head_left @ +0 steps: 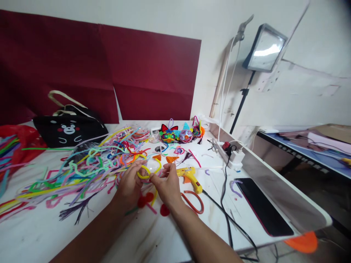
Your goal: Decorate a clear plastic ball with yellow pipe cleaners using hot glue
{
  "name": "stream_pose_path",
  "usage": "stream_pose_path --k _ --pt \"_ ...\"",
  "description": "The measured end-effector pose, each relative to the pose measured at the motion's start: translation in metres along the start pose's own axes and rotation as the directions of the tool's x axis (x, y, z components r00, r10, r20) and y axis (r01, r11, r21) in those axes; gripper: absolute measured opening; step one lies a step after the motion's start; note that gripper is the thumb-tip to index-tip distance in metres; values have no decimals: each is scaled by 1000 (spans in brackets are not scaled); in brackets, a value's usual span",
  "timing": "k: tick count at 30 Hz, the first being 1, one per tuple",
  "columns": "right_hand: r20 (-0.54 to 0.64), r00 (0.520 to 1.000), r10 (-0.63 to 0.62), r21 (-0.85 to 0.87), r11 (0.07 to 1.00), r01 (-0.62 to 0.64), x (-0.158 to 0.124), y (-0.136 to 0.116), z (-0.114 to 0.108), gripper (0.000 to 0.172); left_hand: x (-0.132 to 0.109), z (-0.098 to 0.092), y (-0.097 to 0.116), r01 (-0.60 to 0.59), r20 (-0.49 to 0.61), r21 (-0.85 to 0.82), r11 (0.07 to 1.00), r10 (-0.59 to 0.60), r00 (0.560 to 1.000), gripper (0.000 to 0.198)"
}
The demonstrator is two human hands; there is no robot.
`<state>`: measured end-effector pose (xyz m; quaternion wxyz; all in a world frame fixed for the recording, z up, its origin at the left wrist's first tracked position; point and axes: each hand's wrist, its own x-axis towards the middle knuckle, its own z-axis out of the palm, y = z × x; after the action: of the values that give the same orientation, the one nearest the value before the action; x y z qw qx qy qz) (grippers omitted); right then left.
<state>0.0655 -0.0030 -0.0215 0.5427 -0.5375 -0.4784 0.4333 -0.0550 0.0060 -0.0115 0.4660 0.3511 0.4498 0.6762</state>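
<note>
My left hand [129, 183] is closed on a yellow pipe cleaner [140, 176], which is bent into a curve. My right hand [168, 185] pinches the same pipe cleaner near its lower middle, and one end rises free between the hands. Just behind that curve shows a clear, rounded plastic piece [152, 165]; whether my fingers touch it is hidden. A yellow hot glue gun [195, 179] lies right beside my right hand. Below it are the orange handles of scissors [202, 205]. Red round pieces [164, 210] lie under my wrists.
A tangle of coloured pipe cleaners [90, 160] spreads to the left, before a black bag [70, 131]. Decorated colourful ornaments [168, 136] stand at the back. At right are a power strip [229, 155], black cables [225, 193] and a phone [263, 206], inside a raised table edge [290, 195].
</note>
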Motion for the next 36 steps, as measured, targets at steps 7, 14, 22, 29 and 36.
stream_pose_path --k 7,14,22,29,36 --pt "96 993 -64 94 994 55 -7 -4 -4 55 -4 4 5 57 47 -99 993 -52 998 20" --pt "111 988 -106 85 992 97 -7 -3 -5 49 -7 7 8 56 55 -100 993 -51 997 14" --pt "129 984 -121 187 978 96 -4 4 -2 53 -9 8 9 46 99 -166 985 -30 995 12" --pt "98 986 -136 232 966 110 -3 5 -2 54 -11 8 9 36 147 -151 988 -14 989 14" --pt "117 990 -78 304 952 39 -1 4 1 56 -14 11 12 58 114 -178 982 -38 993 12"
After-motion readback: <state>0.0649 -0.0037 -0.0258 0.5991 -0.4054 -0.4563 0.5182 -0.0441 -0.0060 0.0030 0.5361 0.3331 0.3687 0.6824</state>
